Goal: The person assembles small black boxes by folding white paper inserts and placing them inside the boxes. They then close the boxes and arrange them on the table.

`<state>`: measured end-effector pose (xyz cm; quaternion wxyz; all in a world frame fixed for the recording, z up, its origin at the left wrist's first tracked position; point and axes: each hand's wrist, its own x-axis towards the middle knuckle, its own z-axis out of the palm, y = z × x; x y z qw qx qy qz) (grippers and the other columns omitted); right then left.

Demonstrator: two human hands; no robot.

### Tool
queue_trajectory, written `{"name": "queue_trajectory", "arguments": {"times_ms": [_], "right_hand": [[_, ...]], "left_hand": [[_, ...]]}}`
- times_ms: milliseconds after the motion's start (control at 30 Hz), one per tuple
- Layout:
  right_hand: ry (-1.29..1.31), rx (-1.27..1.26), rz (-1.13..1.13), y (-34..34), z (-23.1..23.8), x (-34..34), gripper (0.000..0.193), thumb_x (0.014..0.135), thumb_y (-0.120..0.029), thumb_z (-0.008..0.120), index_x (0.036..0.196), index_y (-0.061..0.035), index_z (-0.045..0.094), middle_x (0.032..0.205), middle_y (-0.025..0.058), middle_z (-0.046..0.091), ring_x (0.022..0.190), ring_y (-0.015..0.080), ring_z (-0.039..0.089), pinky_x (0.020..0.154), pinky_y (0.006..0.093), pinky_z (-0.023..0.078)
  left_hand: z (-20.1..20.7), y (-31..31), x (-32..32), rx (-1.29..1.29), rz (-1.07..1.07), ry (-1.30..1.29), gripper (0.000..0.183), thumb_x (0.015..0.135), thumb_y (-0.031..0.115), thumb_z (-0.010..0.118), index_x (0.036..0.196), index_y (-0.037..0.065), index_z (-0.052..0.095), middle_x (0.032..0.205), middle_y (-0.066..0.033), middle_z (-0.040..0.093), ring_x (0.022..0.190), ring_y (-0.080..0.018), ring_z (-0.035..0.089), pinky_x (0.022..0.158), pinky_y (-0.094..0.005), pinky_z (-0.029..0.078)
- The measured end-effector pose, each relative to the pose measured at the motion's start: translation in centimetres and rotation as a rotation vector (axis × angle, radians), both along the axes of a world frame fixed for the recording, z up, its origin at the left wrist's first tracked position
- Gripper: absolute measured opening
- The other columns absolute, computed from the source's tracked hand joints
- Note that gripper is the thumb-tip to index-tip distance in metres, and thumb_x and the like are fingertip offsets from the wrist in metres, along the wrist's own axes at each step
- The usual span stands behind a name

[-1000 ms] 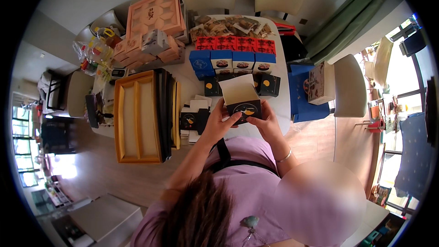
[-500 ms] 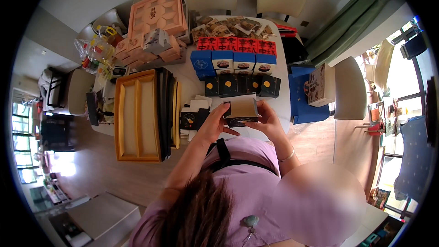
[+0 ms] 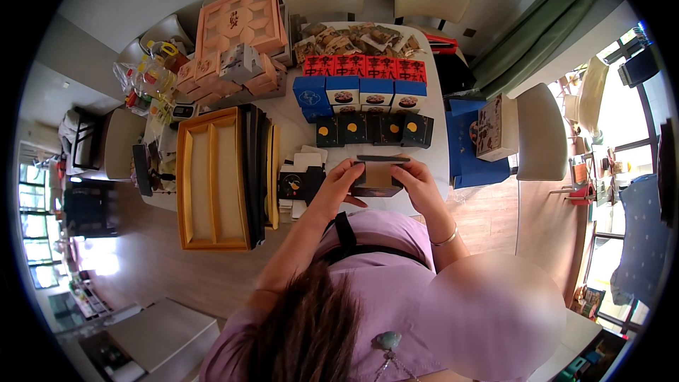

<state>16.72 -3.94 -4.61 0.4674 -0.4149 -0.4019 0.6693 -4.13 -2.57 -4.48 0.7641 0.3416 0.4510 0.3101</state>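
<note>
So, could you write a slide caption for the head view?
Left hand and right hand hold a small dark box near four black boxes.

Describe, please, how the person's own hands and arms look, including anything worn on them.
The left hand and right hand wear no gloves. A thin, pale metallic bangle circles the right wrist. A light purple sleeve covers the upper left arm; blur hides the right one.

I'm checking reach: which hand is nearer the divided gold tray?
Left: the left hand is right of the divided gold tray; the right hand is farther right.
</note>
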Motion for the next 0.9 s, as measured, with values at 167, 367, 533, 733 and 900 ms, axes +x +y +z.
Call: {"name": "queue_trajectory", "arguments": {"times_ms": [167, 367, 533, 733, 900], "right_hand": [[0.154, -0.131, -0.252, 0.6, -1.8, -0.4, 0.023, 0.097, -0.016, 0.057, 0.110, 0.0020, 0.065, 0.098, 0.0013, 0.067, 0.083, 0.0057, 0.059, 0.074, 0.0212, 0.048], [0.084, -0.086, -0.307, 0.4, -1.5, -0.8, 0.023, 0.097, -0.017, 0.058, 0.101, 0.0030, 0.068, 0.088, -0.0002, 0.067, 0.073, 0.0039, 0.057, 0.064, 0.0197, 0.046], [-0.043, -0.036, -0.299, 0.2, -1.7, -1.6, 0.023, 0.097, -0.016, 0.058, 0.100, 0.0049, 0.068, 0.085, -0.0015, 0.066, 0.074, 0.0029, 0.054, 0.063, 0.0195, 0.043], [-0.150, 0.062, -0.330, 0.1, -1.5, -2.1, 0.022, 0.097, -0.014, 0.059, 0.102, 0.0057, 0.067, 0.084, -0.0028, 0.065, 0.076, 0.0025, 0.053, 0.064, 0.0197, 0.044], [-0.110, 0.043, -0.320, 0.2, -1.2, -2.5, 0.023, 0.098, -0.015, 0.058, 0.104, 0.0049, 0.067, 0.086, -0.0029, 0.065, 0.077, 0.0029, 0.054, 0.067, 0.0196, 0.046]], "left_hand": [[1.0, -0.3, 0.6, 0.349, 0.102, 0.238, 0.071, 0.080, 0.041, 0.073, 0.136, 0.012, 0.040, 0.127, -0.0100, 0.050, 0.106, -0.0209, 0.060, 0.061, -0.0293, 0.059], [3.1, -1.0, 2.0, 1.177, 0.054, 0.928, 0.104, 0.057, 0.029, 0.089, 0.142, 0.011, 0.032, 0.135, -0.0155, 0.041, 0.118, -0.0310, 0.052, 0.075, -0.0355, 0.057], [1.5, -1.2, 2.4, 1.071, 0.043, 0.850, 0.099, 0.053, 0.030, 0.091, 0.134, 0.011, 0.038, 0.131, -0.0159, 0.043, 0.110, -0.0345, 0.057, 0.081, -0.0379, 0.056], [2.8, -2.0, 3.3, 1.026, -0.008, 0.948, 0.100, 0.052, 0.029, 0.091, 0.132, 0.010, 0.035, 0.129, -0.0173, 0.043, 0.108, -0.0362, 0.057, 0.079, -0.0401, 0.056], [1.8, -1.7, 3.0, 1.014, 0.046, 0.893, 0.101, 0.052, 0.028, 0.091, 0.131, 0.009, 0.033, 0.125, -0.0179, 0.044, 0.106, -0.0370, 0.058, 0.075, -0.0415, 0.056]]}}
